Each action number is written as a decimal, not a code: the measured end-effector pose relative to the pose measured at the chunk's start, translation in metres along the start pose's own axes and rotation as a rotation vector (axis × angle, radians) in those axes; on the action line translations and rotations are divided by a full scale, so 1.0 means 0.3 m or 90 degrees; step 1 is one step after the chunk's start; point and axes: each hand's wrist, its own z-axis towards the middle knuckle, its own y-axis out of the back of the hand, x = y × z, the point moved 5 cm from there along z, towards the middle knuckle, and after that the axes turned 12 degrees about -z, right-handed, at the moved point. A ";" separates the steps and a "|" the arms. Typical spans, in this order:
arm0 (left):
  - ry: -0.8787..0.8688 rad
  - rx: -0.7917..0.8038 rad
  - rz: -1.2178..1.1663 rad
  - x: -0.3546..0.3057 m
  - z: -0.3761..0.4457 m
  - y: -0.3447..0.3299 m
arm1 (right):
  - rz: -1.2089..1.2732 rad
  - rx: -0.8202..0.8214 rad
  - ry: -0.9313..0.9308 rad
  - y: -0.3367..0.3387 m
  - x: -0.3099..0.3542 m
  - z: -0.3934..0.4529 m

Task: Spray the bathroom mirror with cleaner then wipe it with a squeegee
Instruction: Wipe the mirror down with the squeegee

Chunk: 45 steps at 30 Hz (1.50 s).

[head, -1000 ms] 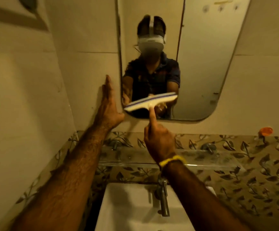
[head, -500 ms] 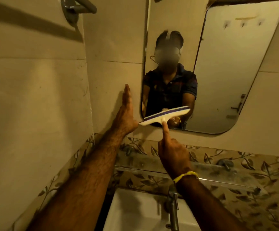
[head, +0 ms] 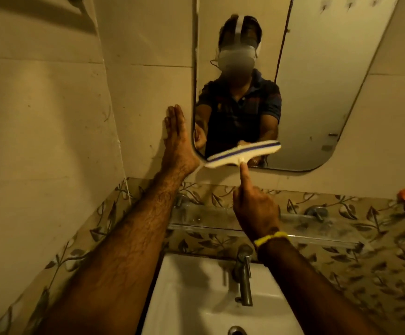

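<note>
I see the right hand closed around the handle of the squeegee, index finger stretched up along it. The white blade with its blue stripe lies tilted against the lower edge of the mirror, its left end lower, near the mirror's bottom left corner. The left hand is flat and open on the wall tile just beside the mirror's left edge, holding nothing. Below are the glass shelf, the tap and the white sink.
</note>
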 end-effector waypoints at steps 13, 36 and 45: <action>0.080 -0.020 -0.021 -0.037 0.005 -0.034 | 0.023 -0.064 -0.122 0.052 -0.180 -0.030; 0.086 -0.067 -0.037 -0.083 -0.019 -0.134 | 0.238 -0.341 -0.349 0.275 -0.453 0.294; 0.102 -0.050 -0.026 -0.085 -0.012 -0.129 | 0.344 -0.326 -0.494 0.051 -0.326 0.060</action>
